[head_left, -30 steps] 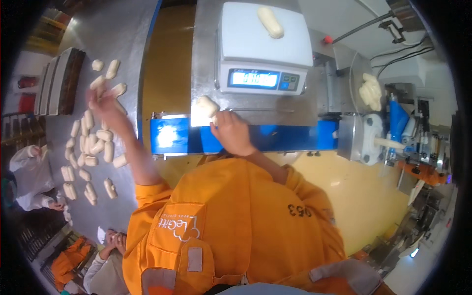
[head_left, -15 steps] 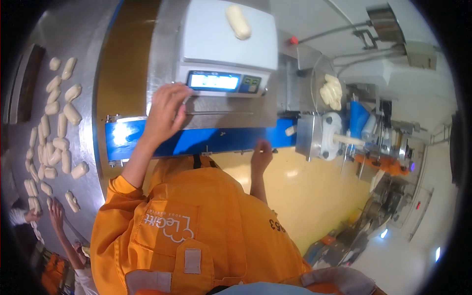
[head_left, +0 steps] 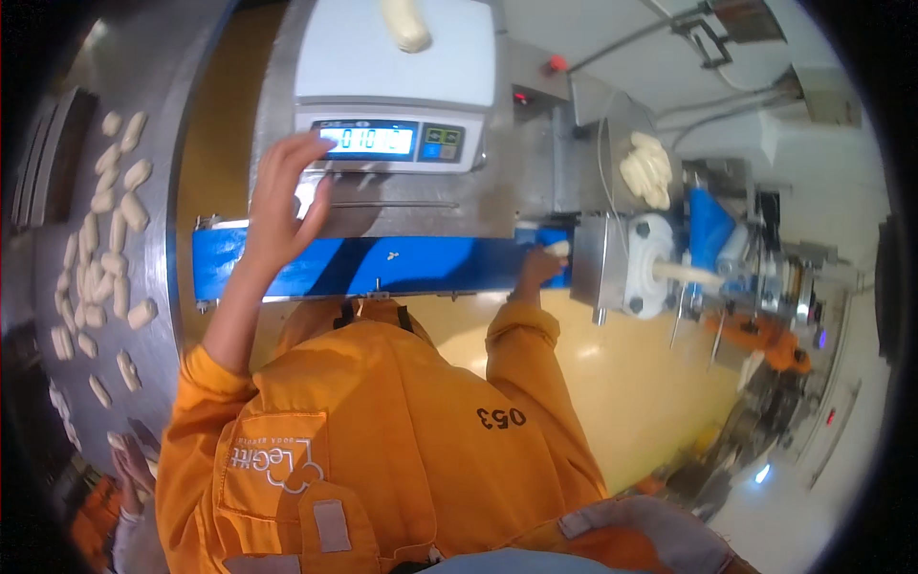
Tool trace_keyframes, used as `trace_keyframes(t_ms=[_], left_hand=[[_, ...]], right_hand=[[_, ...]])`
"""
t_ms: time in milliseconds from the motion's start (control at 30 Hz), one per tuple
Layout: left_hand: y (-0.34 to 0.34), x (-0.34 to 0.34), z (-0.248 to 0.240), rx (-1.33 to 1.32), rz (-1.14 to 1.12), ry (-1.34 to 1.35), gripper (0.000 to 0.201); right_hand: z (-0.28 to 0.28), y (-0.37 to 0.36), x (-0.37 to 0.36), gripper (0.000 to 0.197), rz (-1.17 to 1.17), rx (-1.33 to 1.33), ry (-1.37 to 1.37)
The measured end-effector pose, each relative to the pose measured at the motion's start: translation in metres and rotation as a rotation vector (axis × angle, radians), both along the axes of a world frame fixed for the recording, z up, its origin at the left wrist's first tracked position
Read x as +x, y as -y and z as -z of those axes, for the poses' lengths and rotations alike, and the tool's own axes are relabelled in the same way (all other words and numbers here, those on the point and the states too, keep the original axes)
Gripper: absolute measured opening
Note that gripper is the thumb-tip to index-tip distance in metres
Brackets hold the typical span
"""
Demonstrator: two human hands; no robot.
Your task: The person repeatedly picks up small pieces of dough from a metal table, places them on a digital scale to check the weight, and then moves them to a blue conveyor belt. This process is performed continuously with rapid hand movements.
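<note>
A white digital scale (head_left: 394,81) with a lit display stands ahead, one dough roll (head_left: 406,25) lying on its pan. In front of it, my left hand (head_left: 287,196) is open, thumb apart, fingertips at the left edge of the display and nothing in the palm. My right hand (head_left: 541,268) is at the right end of the blue conveyor belt (head_left: 421,263), its fingers closed round a small pale dough piece (head_left: 557,249) by the machine's outlet.
A steel dough machine (head_left: 602,268) with a white flange stands at the belt's right end. Above it sits a lump of dough (head_left: 647,170). Many dough rolls lie on the steel table (head_left: 158,220) at left. Another person's hands (head_left: 132,464) are at lower left.
My right hand has reached up and right from beside the belt to the dough piece at the outlet. My left hand stays by the display. The whole view has shifted slightly.
</note>
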State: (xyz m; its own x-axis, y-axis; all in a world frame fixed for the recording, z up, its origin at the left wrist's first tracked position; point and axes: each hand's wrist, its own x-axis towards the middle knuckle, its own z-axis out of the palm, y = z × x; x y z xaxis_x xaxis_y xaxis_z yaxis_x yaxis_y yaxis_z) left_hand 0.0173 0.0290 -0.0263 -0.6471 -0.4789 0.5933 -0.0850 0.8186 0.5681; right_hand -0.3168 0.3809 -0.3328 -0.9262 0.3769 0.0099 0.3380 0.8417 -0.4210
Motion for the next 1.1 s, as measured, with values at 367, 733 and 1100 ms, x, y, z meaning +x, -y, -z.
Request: trace_keyframes(t_ms=[367,733,1100], left_hand=[[0.102,-0.168,-0.053,-0.460,0.028,0.565,0.024],[0.056,0.067,0.010,0.932,-0.188,-0.861,0.033],[0.129,0.544,0.071,0.895,-1.293,-1.251,0.060]], right_hand=[[-0.244,0.068,0.082,0.017,-0.307,-1.749,0.209],[-0.338,0.208,0.133,0.047,-1.428,-0.803,-0.142],[-0.284,0.156,0.118,0.024,-1.125,-0.782,-0.025]])
